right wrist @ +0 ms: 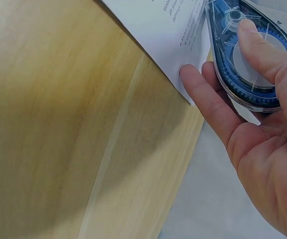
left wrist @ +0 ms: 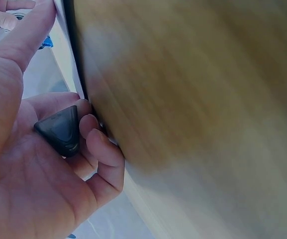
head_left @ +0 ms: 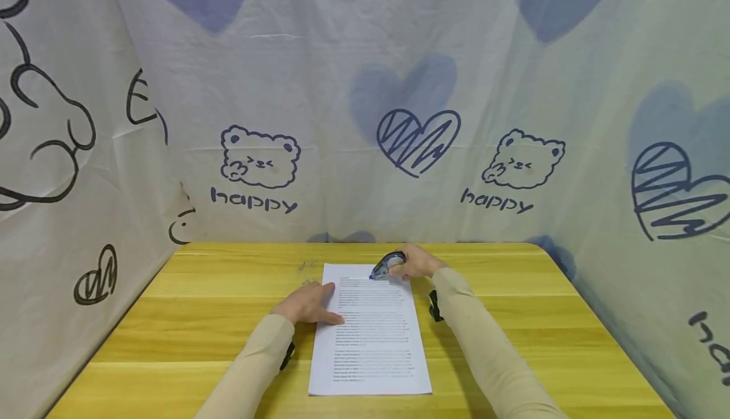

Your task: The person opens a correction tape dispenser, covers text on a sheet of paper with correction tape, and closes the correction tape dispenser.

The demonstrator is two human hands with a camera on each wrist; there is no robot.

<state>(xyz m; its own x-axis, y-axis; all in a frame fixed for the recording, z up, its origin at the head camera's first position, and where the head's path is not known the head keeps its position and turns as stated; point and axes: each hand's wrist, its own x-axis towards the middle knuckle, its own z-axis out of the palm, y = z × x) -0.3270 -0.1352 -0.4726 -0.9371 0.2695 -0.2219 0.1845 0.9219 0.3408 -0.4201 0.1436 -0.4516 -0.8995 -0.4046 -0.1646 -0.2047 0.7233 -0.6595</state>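
A white printed sheet of paper (head_left: 419, 374) lies lengthwise on the wooden table. My left hand (head_left: 308, 303) rests on its left edge with thumb and index finger spread. In the left wrist view, the other fingers of that hand curl round a small dark triangular cap (left wrist: 61, 132) in the palm. My right hand (head_left: 419, 260) grips a blue see-through correction tape (head_left: 388, 265) at the paper's top right. Its tip points left, at the upper printed lines. The right wrist view shows the thumb on the correction tape's side (right wrist: 233, 74) and a fingertip touching the paper near its corner.
The yellow wooden table (head_left: 188, 317) spreads out on both sides of the paper. White cloth (head_left: 331, 89) printed with hearts and bears hangs behind it and at both sides. A black wrist strap (head_left: 436, 306) sits at the right cuff.
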